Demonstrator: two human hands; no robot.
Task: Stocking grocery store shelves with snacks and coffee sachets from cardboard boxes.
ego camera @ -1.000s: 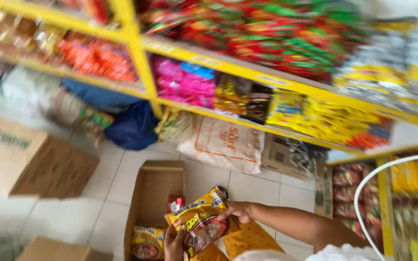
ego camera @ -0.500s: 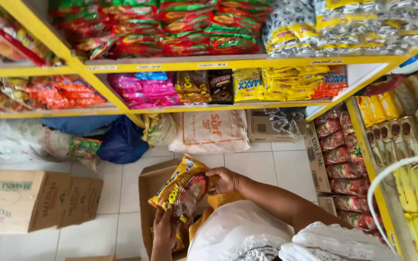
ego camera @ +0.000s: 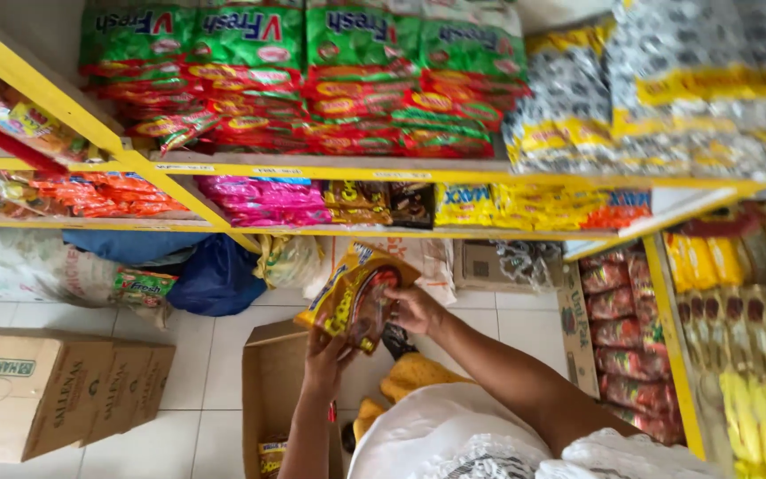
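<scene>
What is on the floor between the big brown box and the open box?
Just bare white floor tiles lie between the closed brown box and the open box, as the head view shows.

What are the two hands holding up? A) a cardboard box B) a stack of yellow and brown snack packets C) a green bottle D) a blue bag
B: the left hand grips the yellow and brown snack packets from below, and the right hand steadies them at the side, above the open cardboard box on the floor.
</scene>
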